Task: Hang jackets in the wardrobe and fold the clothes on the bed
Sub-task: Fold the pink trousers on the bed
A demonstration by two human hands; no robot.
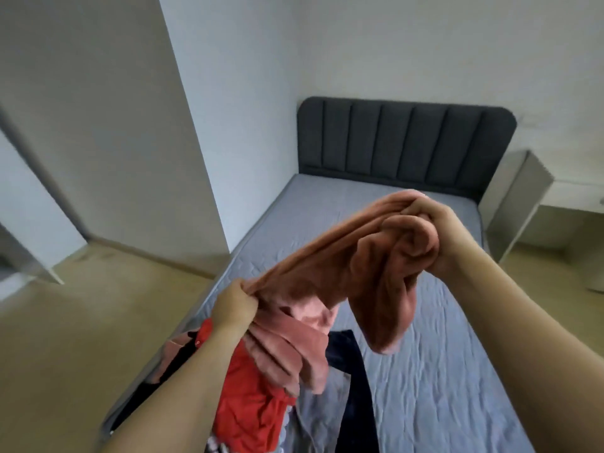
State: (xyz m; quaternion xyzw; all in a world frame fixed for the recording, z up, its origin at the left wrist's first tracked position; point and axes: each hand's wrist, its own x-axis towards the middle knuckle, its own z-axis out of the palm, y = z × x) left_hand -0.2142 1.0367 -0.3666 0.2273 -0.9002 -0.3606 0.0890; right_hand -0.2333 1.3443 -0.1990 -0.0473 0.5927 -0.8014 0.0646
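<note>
A: Where is the garment being worked on?

B: The salmon-pink fleece garment point(330, 266) is held up in the air above the bed point(434, 354), stretched between both hands. The left hand point(233, 305) has its fingers curled tight round one bunched edge, low and over the bed's left edge. The right hand point(438, 237) is higher and further out, gripping the other end, with cloth wadded in the fist.

A: Does any of it hang loose?

B: Yes, one fold droops below the right hand, and a paler pink part falls from under the left hand toward the pile.

A: What pile?

B: A red garment point(248, 400) lies crumpled at the near left of the mattress, just below the left forearm, with a dark navy garment point(353, 380) beside it on the grey quilted cover. More dark cloth sits at the bed's left edge, too blurred to name.

A: And the room?

B: A dark grey padded headboard point(402, 142) stands against the far wall, a white desk point(529, 197) is to its right, and the floor point(81, 338) is pale wood
</note>
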